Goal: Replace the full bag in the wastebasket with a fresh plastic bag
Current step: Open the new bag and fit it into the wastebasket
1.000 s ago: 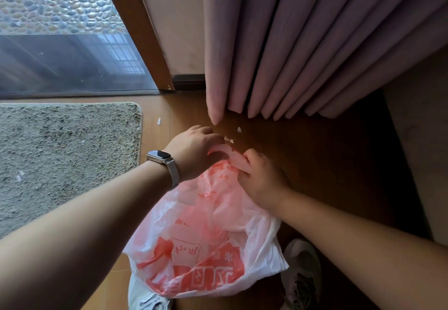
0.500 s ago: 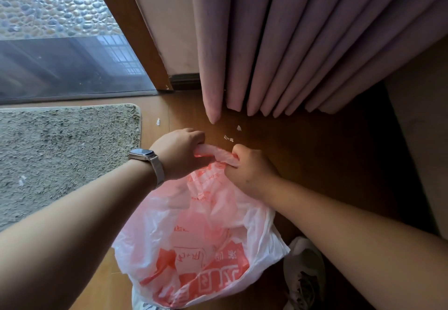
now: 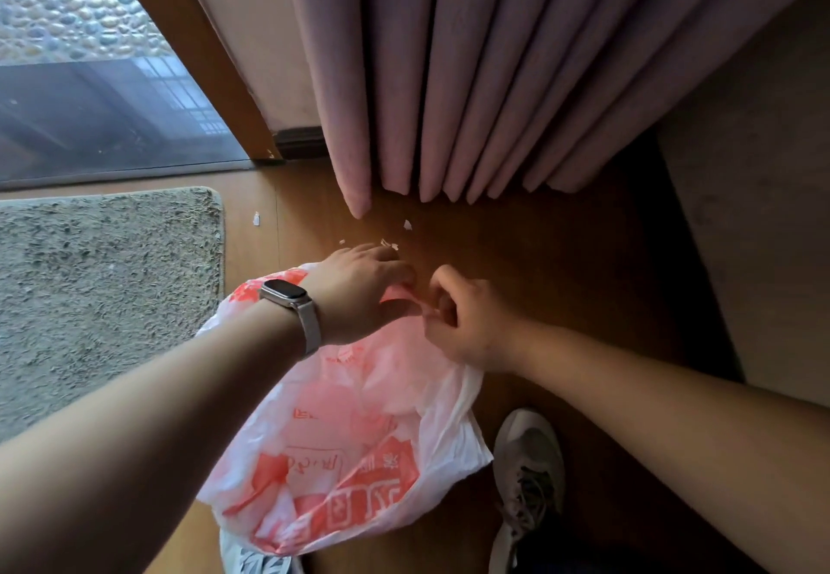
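Step in hand, by judgement: closing off the full bag before it goes out; the wastebasket itself is not in view, and no fresh liner is seen. The plastic bag (image 3: 341,439), white film with red-orange print, hangs low in the centre of the head view, between the person's forearms and above a grey shoe (image 3: 527,461); whether its base rests on the wooden floor (image 3: 584,268) cannot be told. The left hand (image 3: 359,290), with a watch (image 3: 287,293) on its wrist, lies over the bag's gathered top, fingers curled onto a pink strip of the film; the right hand (image 3: 467,322) sits just beside it, fingers bent in and pinching the other end of that strip; the two hands are near each other but not touching. Contents: the bag bulges and its film is translucent, showing pale shapes inside; what they are cannot be made out. Next move, as assessed: the two strips need crossing and drawing tight into a knot, with a firm pinch on thin, slippery film; too hard a pull risks a tear at the neck. Surroundings: small white scraps (image 3: 407,225) lie on the floor just beyond the hands, below the hem of a pink curtain (image 3: 449,79); a shaggy rug (image 3: 103,295) lies to the left.
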`<state>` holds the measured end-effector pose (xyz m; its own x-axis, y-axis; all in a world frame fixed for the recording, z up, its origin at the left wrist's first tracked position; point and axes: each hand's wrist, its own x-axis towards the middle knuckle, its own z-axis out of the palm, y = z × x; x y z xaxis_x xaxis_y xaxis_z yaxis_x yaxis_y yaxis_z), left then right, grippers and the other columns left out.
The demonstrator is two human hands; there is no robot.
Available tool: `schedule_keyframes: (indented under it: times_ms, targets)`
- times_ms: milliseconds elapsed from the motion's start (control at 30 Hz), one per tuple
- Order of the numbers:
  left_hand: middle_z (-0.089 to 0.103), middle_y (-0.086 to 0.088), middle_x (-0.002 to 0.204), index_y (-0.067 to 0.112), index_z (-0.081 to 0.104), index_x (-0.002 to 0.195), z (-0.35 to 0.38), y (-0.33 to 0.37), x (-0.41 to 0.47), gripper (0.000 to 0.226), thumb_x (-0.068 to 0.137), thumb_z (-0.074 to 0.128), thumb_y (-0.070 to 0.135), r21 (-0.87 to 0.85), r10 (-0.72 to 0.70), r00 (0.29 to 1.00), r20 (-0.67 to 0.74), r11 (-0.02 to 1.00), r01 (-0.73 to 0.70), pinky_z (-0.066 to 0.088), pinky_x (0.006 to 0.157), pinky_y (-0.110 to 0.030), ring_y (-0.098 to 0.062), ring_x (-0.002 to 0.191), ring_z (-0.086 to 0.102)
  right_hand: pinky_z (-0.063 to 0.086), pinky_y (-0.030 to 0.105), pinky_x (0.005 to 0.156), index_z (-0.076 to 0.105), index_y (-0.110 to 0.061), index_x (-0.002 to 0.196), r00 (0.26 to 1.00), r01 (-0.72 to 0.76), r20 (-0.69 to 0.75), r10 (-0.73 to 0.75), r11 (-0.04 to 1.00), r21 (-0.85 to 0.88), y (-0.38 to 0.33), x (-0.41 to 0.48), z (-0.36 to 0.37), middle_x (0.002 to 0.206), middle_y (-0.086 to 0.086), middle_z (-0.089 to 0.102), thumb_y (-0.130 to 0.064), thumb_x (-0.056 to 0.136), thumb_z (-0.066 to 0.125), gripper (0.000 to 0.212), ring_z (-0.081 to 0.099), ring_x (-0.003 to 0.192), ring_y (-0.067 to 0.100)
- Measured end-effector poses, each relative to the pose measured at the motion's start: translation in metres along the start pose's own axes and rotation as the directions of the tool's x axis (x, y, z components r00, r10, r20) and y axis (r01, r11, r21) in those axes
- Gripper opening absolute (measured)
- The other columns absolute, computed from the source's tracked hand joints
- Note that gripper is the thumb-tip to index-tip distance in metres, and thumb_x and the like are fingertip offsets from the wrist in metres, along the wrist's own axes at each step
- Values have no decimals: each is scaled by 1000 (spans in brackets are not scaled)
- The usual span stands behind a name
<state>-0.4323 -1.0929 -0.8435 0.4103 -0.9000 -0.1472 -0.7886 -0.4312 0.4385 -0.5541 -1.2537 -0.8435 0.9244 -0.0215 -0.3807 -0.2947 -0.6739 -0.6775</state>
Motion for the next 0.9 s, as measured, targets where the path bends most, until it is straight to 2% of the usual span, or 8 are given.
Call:
schedule_keyframes:
  times_ms: [100, 200, 300, 400, 533, 667, 800, 900]
  targets:
    - [61, -2, 89, 22, 66, 95, 4, -9, -3, 31, 83, 63, 50, 4, -44, 997, -64, 999, 44, 41, 68, -31, -29, 84, 58, 50, 42, 55, 42, -29, 82, 1000, 16, 21, -15, 1000, -16, 6, -5, 0, 68, -4, 55, -37, 82, 56, 16, 56, 61, 21]
    - [61, -8, 87, 17, 65, 95, 1, -27, -11, 29, 86, 61, 44, -7, -175, 970, -167, 984, 177, 42, 66, -33, -34, 80, 58, 51, 43, 55, 46, -29, 81, 1000, -1, -10, 1, 1000, 23, 11, -2, -2, 67, -6, 55, -45, 81, 53, 17, 56, 62, 19]
    - [59, -10, 89, 15, 62, 95, -4, -43, -19, 31, 91, 54, 44, -6, -336, 911, -240, 939, 344, 42, 67, -35, -34, 84, 56, 53, 36, 55, 44, -36, 79, 999, -13, -33, 14, 999, 36, 12, 5, -4, 72, -10, 57, -55, 75, 51, 20, 58, 66, 14]
    - [58, -13, 91, 14, 60, 94, -3, -49, -25, 35, 93, 48, 48, -10, -415, 873, -257, 904, 427, 43, 71, -38, -37, 88, 55, 55, 32, 60, 45, -36, 87, 999, -35, -30, 35, 999, -6, 7, 12, -6, 82, -13, 59, -49, 80, 60, 21, 60, 72, 11]
    - [60, -8, 98, 20, 62, 106, -3, -39, -23, 48, 86, 43, 59, 112, -312, 918, -243, 931, 346, 47, 78, -42, -34, 91, 57, 51, 34, 59, 48, -26, 86, 996, -76, -53, 74, 996, -42, 2, 19, -4, 77, -7, 59, -43, 83, 62, 23, 59, 69, 17]
    - [62, -1, 119, 26, 57, 124, 0, -13, -7, 50, 86, 43, 55, 144, -76, 995, -72, 986, 86, 43, 91, -41, -27, 109, 56, 50, 35, 59, 49, -28, 78, 991, -131, -33, 132, 991, 33, 3, 24, 5, 77, -4, 61, -40, 82, 61, 18, 60, 70, 19]
    - [61, 8, 111, 36, 60, 111, 9, 7, 11, 45, 85, 31, 58, 147, 0, 1000, 25, 989, -4, 41, 88, -40, -20, 105, 54, 41, 29, 56, 48, -31, 64, 994, -108, -24, 111, 987, 116, 9, 24, 7, 67, -8, 56, -30, 80, 63, 23, 57, 68, 18]
    - [61, 6, 106, 32, 61, 106, 13, 4, 15, 49, 85, 29, 62, 152, -6, 1000, 2, 988, 6, 42, 84, -39, -22, 101, 55, 40, 31, 52, 47, -31, 62, 992, -105, -55, 111, 988, 114, 16, 20, 10, 61, -6, 52, -50, 77, 57, 27, 51, 59, 16]
